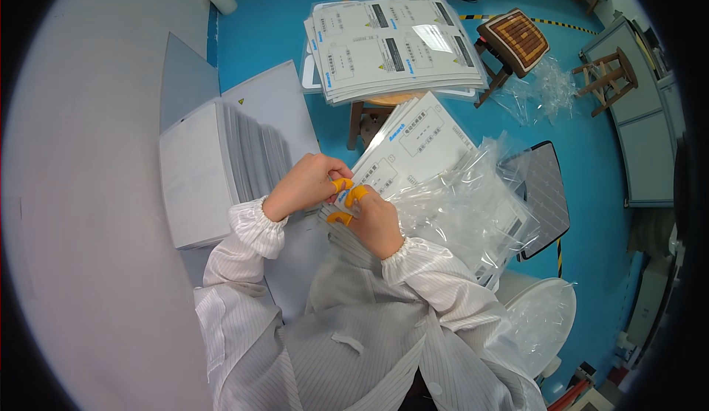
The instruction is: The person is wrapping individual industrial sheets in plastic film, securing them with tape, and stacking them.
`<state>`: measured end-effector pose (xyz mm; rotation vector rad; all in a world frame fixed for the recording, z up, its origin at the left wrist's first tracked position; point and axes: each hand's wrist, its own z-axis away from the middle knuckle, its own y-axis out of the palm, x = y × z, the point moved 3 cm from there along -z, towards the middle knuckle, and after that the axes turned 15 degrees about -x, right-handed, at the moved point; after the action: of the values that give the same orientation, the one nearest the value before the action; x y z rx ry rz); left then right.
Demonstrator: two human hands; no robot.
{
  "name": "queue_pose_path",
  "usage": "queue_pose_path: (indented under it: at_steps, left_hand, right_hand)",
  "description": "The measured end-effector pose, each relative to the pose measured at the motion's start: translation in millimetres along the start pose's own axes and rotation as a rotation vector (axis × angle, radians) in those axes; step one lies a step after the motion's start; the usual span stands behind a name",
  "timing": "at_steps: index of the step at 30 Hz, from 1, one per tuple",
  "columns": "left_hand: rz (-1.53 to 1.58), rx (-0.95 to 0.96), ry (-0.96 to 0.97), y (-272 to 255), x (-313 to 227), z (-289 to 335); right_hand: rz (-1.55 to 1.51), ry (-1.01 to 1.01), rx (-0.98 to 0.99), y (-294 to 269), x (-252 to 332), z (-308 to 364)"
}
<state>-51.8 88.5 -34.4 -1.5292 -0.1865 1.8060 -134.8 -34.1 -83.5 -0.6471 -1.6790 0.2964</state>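
Note:
A stack of white printed panel sheets (436,134) with blue and black markings lies tilted in front of me. At its near left corner my left hand (310,183) is closed, thumb and fingers pinched at the edge. My right hand (375,223) meets it there, also closed at the same corner. Orange finger cots (357,193) cover fingertips of both hands. The fingers partly hide the corner they grip, and whether a thin film is between them is too small to tell. Crumpled clear plastic film (450,204) covers the right part of the stack, near my right forearm.
A thick pile of white sheets (196,175) stands at left on a grey surface (273,108). Ahead, more printed sheets (395,45) rest on a wooden stool (362,119). Right are a cushioned stool (515,42), loose film (543,90), a dark chair seat (546,197) and a film-lined bin (543,315).

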Motion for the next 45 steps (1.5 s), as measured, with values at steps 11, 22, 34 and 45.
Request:
queue_pose_path:
  at_steps: [11,22,34,45]
  left_hand:
    - [-0.048,0.038,-0.013,0.2,6.7,-0.9]
    - [0.348,0.217,-0.128,-1.9,27.7,0.2]
    - [0.422,0.406,-0.05,-4.7,2.3,-24.0]
    - [0.176,0.011,0.047,-19.7,4.9,-91.3]
  right_hand:
    - [-0.063,0.0,-0.238,-26.0,-13.6,-16.9]
    - [-0.358,-0.039,-0.005,-35.8,-22.7,-16.7]
    - [-1.125,0.423,-0.421,-75.9,-60.9,-20.7]
    - [-0.871,0.315,-0.955,-242.1,-133.4,-10.9]
